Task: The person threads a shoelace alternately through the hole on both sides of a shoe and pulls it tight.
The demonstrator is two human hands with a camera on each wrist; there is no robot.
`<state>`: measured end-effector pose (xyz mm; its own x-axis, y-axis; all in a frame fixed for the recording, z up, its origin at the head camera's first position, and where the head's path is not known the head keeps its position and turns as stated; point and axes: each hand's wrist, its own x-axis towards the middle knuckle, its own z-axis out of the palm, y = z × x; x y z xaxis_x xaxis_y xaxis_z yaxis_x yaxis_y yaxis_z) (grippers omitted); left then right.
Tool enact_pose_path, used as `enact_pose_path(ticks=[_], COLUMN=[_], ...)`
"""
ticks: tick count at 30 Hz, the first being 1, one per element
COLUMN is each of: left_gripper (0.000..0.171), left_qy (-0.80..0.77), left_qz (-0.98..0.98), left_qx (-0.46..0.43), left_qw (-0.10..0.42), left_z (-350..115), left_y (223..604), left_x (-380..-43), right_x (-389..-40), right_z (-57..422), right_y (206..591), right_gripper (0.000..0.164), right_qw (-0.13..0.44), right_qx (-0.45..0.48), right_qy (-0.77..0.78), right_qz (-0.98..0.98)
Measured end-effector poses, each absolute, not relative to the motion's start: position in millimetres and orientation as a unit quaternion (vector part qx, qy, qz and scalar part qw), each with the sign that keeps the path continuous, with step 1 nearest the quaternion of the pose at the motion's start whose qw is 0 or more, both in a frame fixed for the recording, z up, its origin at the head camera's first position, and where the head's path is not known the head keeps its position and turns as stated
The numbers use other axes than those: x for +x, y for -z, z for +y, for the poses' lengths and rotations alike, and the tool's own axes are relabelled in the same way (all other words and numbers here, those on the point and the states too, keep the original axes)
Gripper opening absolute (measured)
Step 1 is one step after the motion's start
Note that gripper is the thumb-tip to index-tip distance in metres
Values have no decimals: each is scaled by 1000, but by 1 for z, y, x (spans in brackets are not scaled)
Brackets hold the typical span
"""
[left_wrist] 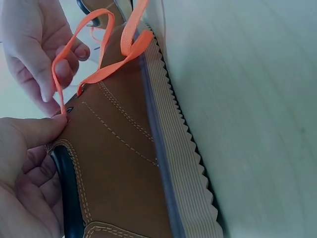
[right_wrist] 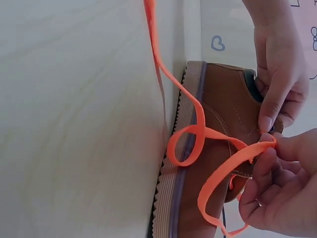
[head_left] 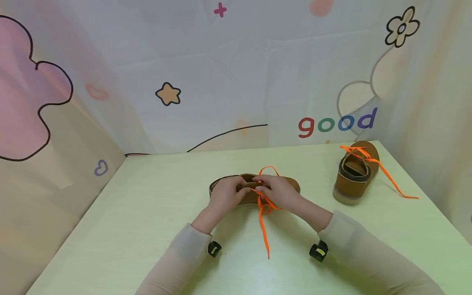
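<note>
A brown leather shoe (head_left: 293,185) with a ridged pale sole stands sideways on the table, toe to the right. My left hand (head_left: 228,191) grips the edge of its lacing flap, thumb outside by the top eyelet and the other fingers inside the collar. Close beside it, my right hand (head_left: 278,191) pinches the orange shoelace (right_wrist: 233,161) between thumb and forefinger near that eyelet. In the left wrist view, a loop of lace rises from the eyelets above the brown upper (left_wrist: 119,139). One lace end hangs over the near side and lies on the table.
A matching brown shoe (head_left: 352,185) stands at the back right, its orange lace (head_left: 392,182) trailing over the table (head_left: 147,229). Behind the table hangs a printed cloth (head_left: 228,82). Small black wrist cameras (head_left: 318,250) sit below both sleeves.
</note>
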<state>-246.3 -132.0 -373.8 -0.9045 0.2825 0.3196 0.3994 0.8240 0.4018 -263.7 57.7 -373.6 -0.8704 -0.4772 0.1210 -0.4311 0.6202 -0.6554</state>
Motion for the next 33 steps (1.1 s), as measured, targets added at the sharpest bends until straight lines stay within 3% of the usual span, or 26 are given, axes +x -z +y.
enact_pose_path(ticks=[3,6,11,18,26,33], left_gripper=[12,12,13,12,13,13], left_qy=[240,247,247,239,245,246], left_qz=[-949,-948,-948,-949,-949,-952], left_qx=[-166,-162,-167,-167,-164,-153], left_qw=[118,118,116,117,108,97], left_z=[-129,-129,-129,-132,-132,-132], left_y=[375,375,375,374,376,376], left_x=[-246,-247,-248,-248,-251,-250], right_x=[-258,-252,-246,-247,-252,-251], right_z=[60,62,71,76,58,50], right_y=[376,375,373,366,374,381], right_gripper=[42,45,18,20,18,16], right_qw=[20,-30,-117,-83,-140,-134], right_qx=[-247,-252,-290,-293,-265,-274], right_qy=[348,311,229,180,205,232], right_qz=[904,916,922,935,932,924])
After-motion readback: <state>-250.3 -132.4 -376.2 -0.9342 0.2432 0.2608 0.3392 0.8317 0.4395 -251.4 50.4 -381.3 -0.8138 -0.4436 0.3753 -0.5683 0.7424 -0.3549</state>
